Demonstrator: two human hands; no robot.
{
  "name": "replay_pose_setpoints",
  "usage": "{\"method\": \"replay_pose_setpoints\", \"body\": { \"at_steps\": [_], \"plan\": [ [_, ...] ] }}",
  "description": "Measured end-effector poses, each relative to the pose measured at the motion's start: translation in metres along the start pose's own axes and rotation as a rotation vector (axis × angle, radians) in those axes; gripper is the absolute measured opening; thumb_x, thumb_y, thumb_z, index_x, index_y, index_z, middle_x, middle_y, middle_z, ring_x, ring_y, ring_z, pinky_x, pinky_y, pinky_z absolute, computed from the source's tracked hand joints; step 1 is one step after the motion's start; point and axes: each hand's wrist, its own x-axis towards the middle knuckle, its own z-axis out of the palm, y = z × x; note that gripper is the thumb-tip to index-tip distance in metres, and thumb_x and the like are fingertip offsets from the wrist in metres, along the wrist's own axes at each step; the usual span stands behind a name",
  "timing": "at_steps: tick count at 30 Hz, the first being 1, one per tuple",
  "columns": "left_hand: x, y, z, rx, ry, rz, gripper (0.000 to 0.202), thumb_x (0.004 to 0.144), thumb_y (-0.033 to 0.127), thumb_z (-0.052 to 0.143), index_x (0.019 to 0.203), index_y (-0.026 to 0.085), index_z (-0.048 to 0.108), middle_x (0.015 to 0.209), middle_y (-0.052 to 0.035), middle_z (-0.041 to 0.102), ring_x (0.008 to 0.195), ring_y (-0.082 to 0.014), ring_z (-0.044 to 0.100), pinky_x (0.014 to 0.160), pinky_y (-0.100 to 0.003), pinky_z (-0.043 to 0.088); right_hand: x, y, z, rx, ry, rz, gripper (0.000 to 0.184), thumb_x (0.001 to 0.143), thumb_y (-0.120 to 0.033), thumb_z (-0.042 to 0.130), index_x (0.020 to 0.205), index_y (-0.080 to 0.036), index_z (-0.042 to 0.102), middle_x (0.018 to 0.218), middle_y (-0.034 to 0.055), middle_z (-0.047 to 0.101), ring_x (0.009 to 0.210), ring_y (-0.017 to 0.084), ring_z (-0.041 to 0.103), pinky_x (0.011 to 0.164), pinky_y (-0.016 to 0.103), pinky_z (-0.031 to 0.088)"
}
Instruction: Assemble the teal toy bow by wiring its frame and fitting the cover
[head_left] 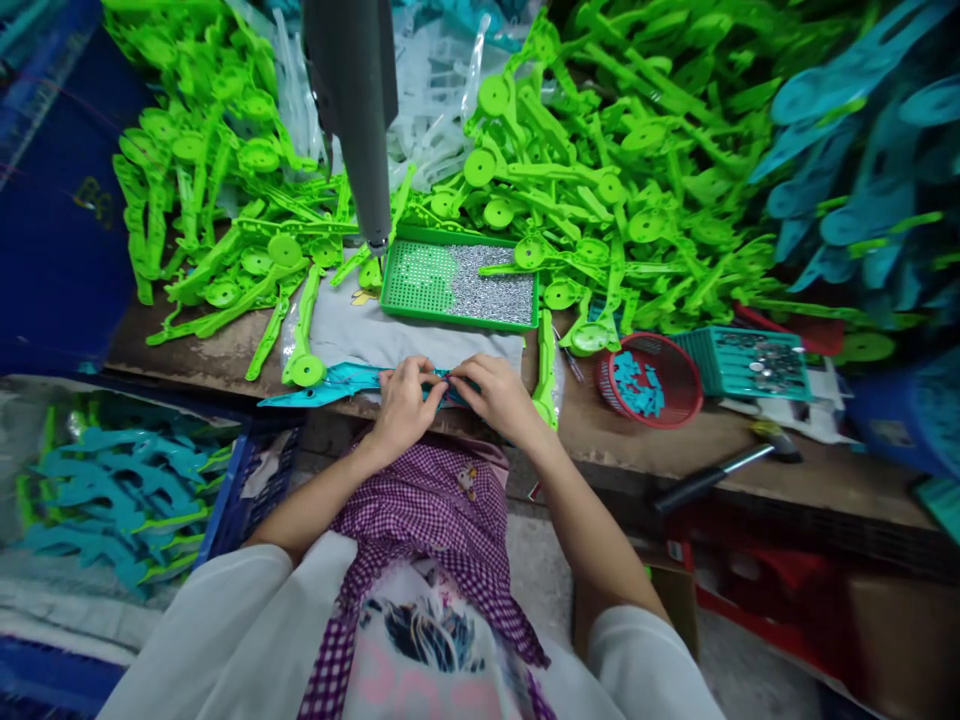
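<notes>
A long teal plastic part (341, 381) lies along the near edge of the wooden bench (622, 430). My left hand (403, 402) and my right hand (495, 392) meet over its right end, fingers curled and pinching it. A green plastic arm (304, 340) rests just left of my hands, on a grey cloth (375, 335). Another green arm (546, 372) lies right of my right hand. Behind my hands sits a green tray (459, 283) filled with small silvery screws.
A dark machine column (358, 110) hangs over the tray. Heaps of green parts (600, 170) cover the bench's back; teal parts (862, 150) pile at right. A red basket (651, 378), a teal tray (746, 362) and a hammer (720, 470) lie right. A crate of teal parts (112, 500) stands lower left.
</notes>
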Motion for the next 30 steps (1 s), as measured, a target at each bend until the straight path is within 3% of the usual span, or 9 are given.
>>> {"method": "replay_pose_setpoints", "body": {
  "at_steps": [3,8,12,23,30],
  "plan": [
    [-0.005,0.000,-0.001,0.132,0.034,0.087,0.024,0.092,0.033,0.056,0.113,0.021,0.056,0.091,-0.0043,0.073,0.095,-0.0243,0.060,0.085,-0.042,0.034,0.002,-0.002,0.001,-0.126,-0.009,-0.008,0.021,0.095,-0.026,0.045,0.094,-0.017,0.064,0.087,0.0083,0.065,0.084,0.020,0.058,0.076,0.034,0.040],
    [-0.017,-0.003,0.000,0.274,0.131,0.174,0.021,0.092,0.037,0.056,0.101,0.028,0.072,0.101,-0.0060,0.070,0.092,-0.0239,0.054,0.078,-0.040,0.032,0.003,-0.004,0.002,-0.219,-0.023,-0.003,0.023,0.096,-0.025,0.042,0.096,-0.016,0.064,0.088,0.0086,0.065,0.082,0.020,0.056,0.074,0.033,0.038],
    [-0.021,-0.006,-0.002,0.321,0.114,0.176,0.023,0.092,0.039,0.054,0.105,0.031,0.073,0.110,-0.0078,0.066,0.094,-0.0248,0.052,0.078,-0.040,0.032,0.002,-0.005,0.005,-0.224,-0.015,-0.010,0.025,0.097,-0.025,0.040,0.097,-0.016,0.063,0.090,0.0091,0.065,0.082,0.020,0.054,0.073,0.033,0.038],
    [-0.025,-0.011,-0.005,0.349,0.007,0.240,0.027,0.093,0.042,0.051,0.110,0.032,0.070,0.125,-0.0067,0.063,0.107,-0.0275,0.052,0.084,-0.044,0.028,0.009,0.000,-0.009,-0.376,-0.190,-0.209,0.019,0.093,-0.015,0.044,0.097,-0.017,0.062,0.089,0.0079,0.063,0.078,0.019,0.049,0.065,0.031,0.035],
    [-0.027,-0.010,-0.001,0.368,0.037,0.221,0.024,0.092,0.040,0.054,0.108,0.034,0.071,0.123,-0.0044,0.064,0.104,-0.0254,0.053,0.082,-0.042,0.027,0.004,0.010,-0.003,-0.248,-0.101,-0.196,0.021,0.096,-0.021,0.043,0.100,-0.017,0.062,0.091,0.0080,0.066,0.080,0.018,0.055,0.064,0.029,0.039]
  ]
}}
